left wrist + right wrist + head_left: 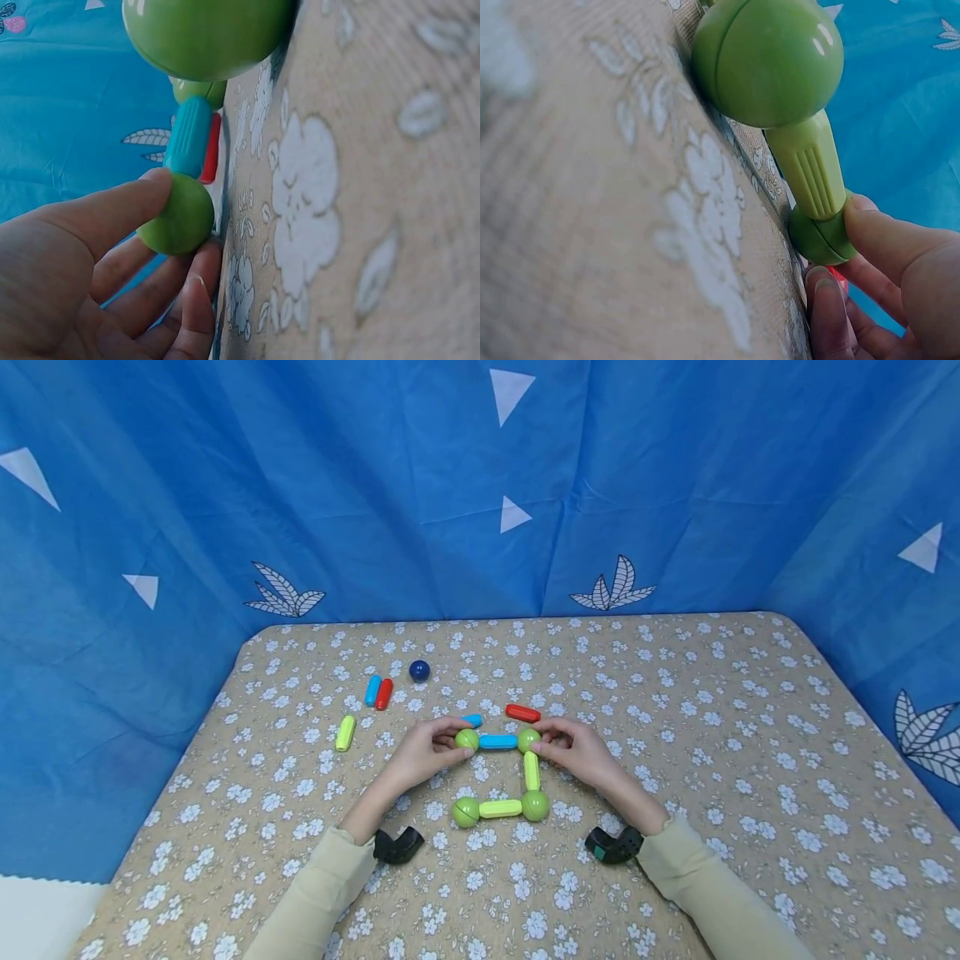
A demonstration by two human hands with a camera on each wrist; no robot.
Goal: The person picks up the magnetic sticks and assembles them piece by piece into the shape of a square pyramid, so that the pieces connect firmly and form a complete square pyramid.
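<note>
On the cloth lies a three-sided frame of green balls and rods. My left hand [427, 750] pinches its far left green ball [467, 740] between thumb and fingers. My right hand [577, 747] pinches the far right green ball [528, 741]. Between these balls runs a blue rod [498, 742]. A yellow-green rod [532, 771] joins the far right ball to the near right green ball [536, 805]. From there another yellow-green rod [500, 808] reaches the near left green ball [466, 812]. No rod spans the left side.
Just behind the frame lie a red rod [522, 713] and a partly hidden blue rod [472, 720]. Farther left are a blue rod [372, 691], a red rod [384, 694], a yellow-green rod [345, 733] and a dark blue ball [419, 671]. A blue curtain [450, 485] stands behind.
</note>
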